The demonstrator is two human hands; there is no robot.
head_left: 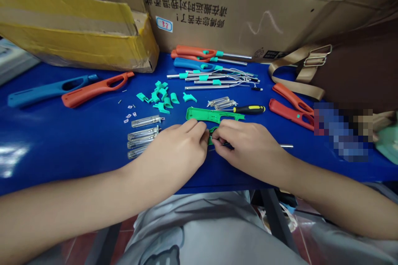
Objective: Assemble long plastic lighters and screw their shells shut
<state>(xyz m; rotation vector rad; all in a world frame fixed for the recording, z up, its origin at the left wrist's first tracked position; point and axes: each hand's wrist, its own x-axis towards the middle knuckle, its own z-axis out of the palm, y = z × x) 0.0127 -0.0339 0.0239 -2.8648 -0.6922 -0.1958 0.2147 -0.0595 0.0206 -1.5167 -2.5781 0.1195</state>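
A green plastic lighter shell (207, 115) lies on the blue table (77, 132) right in front of me. My left hand (174, 149) and my right hand (248, 147) meet at its near edge, fingers curled and pinching the green part from either side. A thin metal rod (286, 146) pokes out from under my right hand. Clear fuel tubes (143, 133) lie just left of my left hand. A black and yellow screwdriver (249, 109) rests beyond my right hand.
Teal triggers (161, 96) and tiny screws are scattered mid-table. A blue shell (46, 91) and an orange shell (96, 88) lie at left, red shells (290, 107) at right, finished lighters (199, 59) and metal tubes at the back. Cardboard boxes (236, 8) stand along the far edge.
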